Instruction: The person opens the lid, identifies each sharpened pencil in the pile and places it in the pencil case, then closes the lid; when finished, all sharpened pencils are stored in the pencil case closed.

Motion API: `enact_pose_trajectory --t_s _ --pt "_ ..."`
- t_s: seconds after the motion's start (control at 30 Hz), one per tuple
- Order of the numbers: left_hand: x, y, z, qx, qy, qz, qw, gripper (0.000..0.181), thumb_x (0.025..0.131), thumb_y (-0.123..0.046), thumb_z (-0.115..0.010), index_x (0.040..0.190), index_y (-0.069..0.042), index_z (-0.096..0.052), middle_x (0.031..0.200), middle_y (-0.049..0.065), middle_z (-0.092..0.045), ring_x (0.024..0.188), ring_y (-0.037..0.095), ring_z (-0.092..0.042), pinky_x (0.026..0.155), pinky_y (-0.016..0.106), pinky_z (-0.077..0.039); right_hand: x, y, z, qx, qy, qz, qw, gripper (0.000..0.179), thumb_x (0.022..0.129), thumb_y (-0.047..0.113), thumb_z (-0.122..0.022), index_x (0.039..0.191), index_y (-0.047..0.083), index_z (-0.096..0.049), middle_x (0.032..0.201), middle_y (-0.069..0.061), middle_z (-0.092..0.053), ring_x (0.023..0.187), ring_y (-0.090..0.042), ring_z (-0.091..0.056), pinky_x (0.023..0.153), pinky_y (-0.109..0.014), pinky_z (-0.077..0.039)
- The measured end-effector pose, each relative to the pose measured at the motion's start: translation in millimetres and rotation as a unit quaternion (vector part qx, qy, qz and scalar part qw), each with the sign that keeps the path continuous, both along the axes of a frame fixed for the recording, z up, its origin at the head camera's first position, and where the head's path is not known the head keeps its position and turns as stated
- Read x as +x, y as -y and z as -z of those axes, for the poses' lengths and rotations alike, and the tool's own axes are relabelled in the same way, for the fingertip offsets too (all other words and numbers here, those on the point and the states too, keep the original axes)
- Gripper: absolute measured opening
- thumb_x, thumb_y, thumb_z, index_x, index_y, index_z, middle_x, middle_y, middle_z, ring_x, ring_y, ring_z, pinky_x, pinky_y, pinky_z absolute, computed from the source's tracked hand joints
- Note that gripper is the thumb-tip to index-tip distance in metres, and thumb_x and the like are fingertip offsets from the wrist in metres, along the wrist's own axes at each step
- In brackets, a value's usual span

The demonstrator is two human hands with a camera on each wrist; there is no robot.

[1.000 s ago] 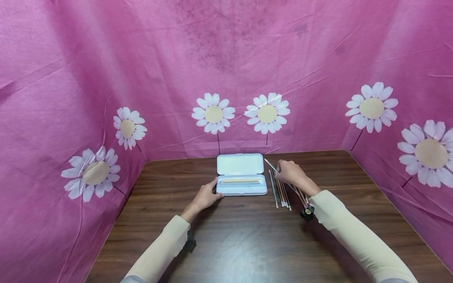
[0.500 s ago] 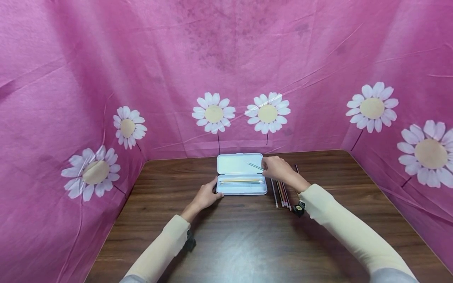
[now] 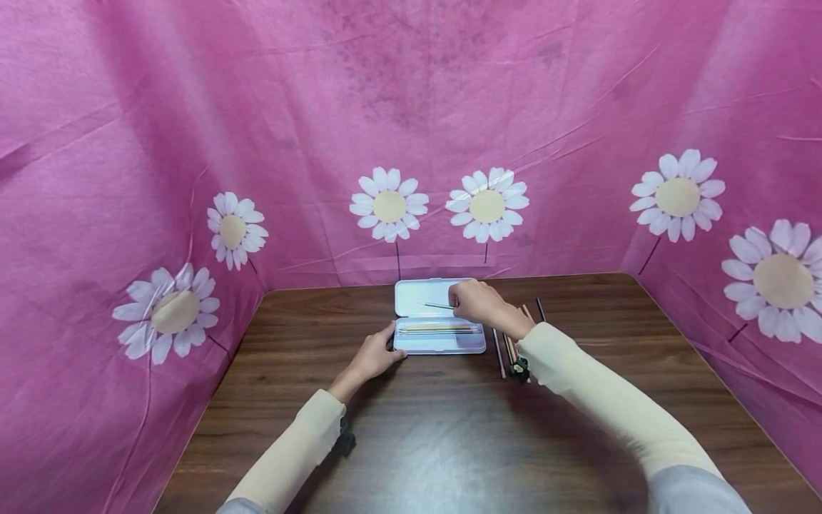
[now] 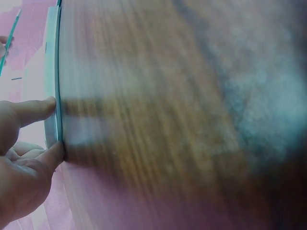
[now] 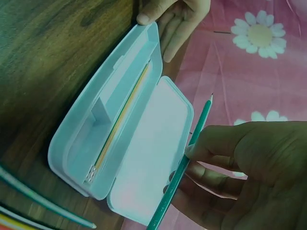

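A white pencil case (image 3: pixel 417 290) lies open on the table, its lid tipped back. Several pencils (image 5: pixel 122 120) lie lengthwise in its rear compartment. My left hand (image 3: pixel 372 357) holds the case's left end, thumb at the front corner and fingers along the side. In the right wrist view, my right hand (image 5: pixel 230 167) pinches a green pencil (image 5: pixel 180 170) between thumb and fingers, sharpened tip pointing away. In the head view that hand hovers over the lid, the pencil (image 3: pixel 438 305) pointing left. The case's right side is partly behind the hand.
Several loose pencils (image 3: pixel 498 355) lie right of the case, partly hidden under my right forearm. The wooden table (image 3: pixel 411 428) ends at the back against a pink cloth (image 3: pixel 437 107) printed with daisies.
My right hand has lifted the green pencil from the loose pencils and carried it left over the case's lid, turning it more level. My left hand has stayed at the case.
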State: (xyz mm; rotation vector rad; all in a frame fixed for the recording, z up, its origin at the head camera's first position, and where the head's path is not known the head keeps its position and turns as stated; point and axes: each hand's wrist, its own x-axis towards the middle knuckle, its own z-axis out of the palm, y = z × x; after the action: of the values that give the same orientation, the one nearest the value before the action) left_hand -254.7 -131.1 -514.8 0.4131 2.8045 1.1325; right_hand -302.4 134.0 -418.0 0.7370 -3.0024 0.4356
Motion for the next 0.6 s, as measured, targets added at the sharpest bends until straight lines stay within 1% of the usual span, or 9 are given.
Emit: enact_pose_trajectory --t_s 0.17,0.23,0.3,0.47,0.6 --pt "1.5 0.1 -1.7 0.001 -0.003 0.001 1.0000 0.080 0.096 -0.015 -0.079 0.159 0.010 -0.038 0.159 0.030 -0.048 0.143 0.037 -0.056 0.120 0.048 -0.046 -5.8 12.9 2.0 0.026 -0.013 -0.025 0.9993 0.010 0.082 0.003 -0.074 0.085 0.013 -0.074 0.083 -0.002 -0.073 0.082 -0.023 -0.068 0.072 -0.045 -0.060" --pt "1.6 0.3 -2.3 0.001 -0.003 0.001 1.0000 0.080 0.096 -0.015 -0.079 0.159 0.010 -0.038 0.159 0.030 -0.047 0.143 0.037 -0.056 0.120 0.048 -0.046 -8.2 17.9 3.6 0.032 -0.011 -0.035 0.9988 0.010 0.083 0.002 -0.074 0.085 0.012 -0.075 0.084 -0.002 -0.074 0.084 -0.023 -0.069 0.075 -0.045 -0.060" --pt "1.8 0.3 -2.7 0.003 -0.002 0.001 1.0000 0.079 0.096 -0.015 -0.079 0.160 0.010 -0.038 0.160 0.030 -0.047 0.144 0.036 -0.055 0.121 0.048 -0.046 -10.2 22.6 5.2 0.034 0.001 -0.037 0.9987 0.010 0.084 0.002 -0.074 0.086 0.013 -0.075 0.085 -0.002 -0.075 0.085 -0.023 -0.069 0.077 -0.044 -0.060" --pt "2.2 0.1 -3.7 0.009 0.000 0.002 1.0000 0.079 0.097 -0.015 -0.078 0.160 0.009 -0.038 0.159 0.029 -0.048 0.143 0.036 -0.056 0.121 0.048 -0.046 -14.3 31.5 9.8 0.032 0.032 -0.033 0.9984 0.012 0.085 0.001 -0.073 0.087 0.012 -0.075 0.090 -0.004 -0.076 0.087 -0.025 -0.070 0.075 -0.045 -0.061" --pt "2.3 0.4 -3.9 0.009 0.000 0.005 0.9999 0.079 0.097 -0.015 -0.079 0.159 0.009 -0.039 0.159 0.030 -0.048 0.143 0.037 -0.056 0.120 0.049 -0.047 -17.7 35.4 16.7 0.038 0.037 -0.034 0.9980 0.013 0.085 -0.002 -0.071 0.089 0.010 -0.076 0.092 -0.006 -0.077 0.090 -0.027 -0.072 0.077 -0.046 -0.061"
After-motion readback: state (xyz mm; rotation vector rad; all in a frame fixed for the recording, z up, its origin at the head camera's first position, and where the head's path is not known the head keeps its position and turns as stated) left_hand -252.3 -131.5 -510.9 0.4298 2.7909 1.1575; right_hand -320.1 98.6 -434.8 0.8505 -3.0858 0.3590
